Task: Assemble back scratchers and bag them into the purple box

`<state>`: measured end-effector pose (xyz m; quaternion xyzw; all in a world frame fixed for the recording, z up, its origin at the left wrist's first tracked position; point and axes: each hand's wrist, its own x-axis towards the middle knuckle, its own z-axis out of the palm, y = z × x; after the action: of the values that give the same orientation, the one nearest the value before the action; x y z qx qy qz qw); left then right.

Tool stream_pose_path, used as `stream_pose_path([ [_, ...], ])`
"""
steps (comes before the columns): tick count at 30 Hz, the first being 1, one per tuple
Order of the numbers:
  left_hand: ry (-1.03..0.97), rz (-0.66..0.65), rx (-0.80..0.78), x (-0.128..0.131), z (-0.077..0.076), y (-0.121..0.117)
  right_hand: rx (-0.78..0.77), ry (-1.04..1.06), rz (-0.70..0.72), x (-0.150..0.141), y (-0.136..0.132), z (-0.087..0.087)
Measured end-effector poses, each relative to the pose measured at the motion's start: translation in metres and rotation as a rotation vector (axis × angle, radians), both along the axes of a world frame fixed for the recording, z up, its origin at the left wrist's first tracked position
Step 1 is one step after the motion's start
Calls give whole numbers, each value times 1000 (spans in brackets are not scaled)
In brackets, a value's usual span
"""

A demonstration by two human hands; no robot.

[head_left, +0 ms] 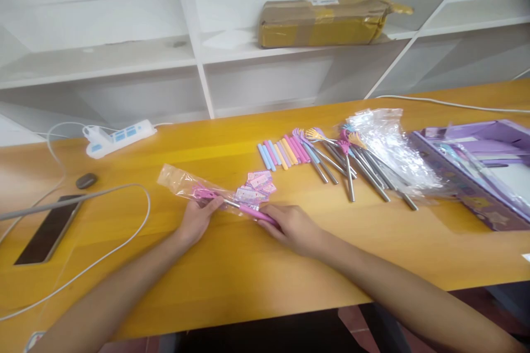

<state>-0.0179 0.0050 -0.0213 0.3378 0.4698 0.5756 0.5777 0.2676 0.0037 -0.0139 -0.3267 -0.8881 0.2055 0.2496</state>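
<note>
A pink-handled back scratcher with a metal rod lies between my two hands, its claw end inside a clear plastic bag. My left hand is closed on the bag around the claw end, thumb pressed on top. The pink handle is gripped in my right hand, fingers wrapped around it. Just behind the handle sits a small pile of pink and purple cards. Farther back are loose colored handle tubes in a row and several back scratchers with metal rods.
Clear plastic bags are heaped at the right beside an open purple box. On the left are a power strip, a black phone, a small dark case and a cable. A taped carton rests on the shelf.
</note>
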Motion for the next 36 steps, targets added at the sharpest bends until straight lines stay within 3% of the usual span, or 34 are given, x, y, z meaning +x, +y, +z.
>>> stream_pose_path([
  [5,-175,67,-37,1,12,8,-55,10,74,10,4,10],
  [10,-136,38,-35,-2,7,9,-19,7,191,15,9,10],
  [15,181,-218,18,-6,3,3,47,83,210,12,13,0],
  [18,378,-419,115,-7,9,-3,51,139,178,8,13,-5],
  [21,452,-555,167,-4,18,-8,25,141,192,6,12,-5],
  [24,460,-525,143,-3,18,-8,-9,97,245,7,10,-2],
  [30,288,-316,50,-8,1,0,-23,47,282,14,9,12],
  [33,225,-321,61,-9,-1,3,-1,26,324,14,9,18],
  [36,297,-384,84,-10,4,2,39,-2,334,13,8,18],
])
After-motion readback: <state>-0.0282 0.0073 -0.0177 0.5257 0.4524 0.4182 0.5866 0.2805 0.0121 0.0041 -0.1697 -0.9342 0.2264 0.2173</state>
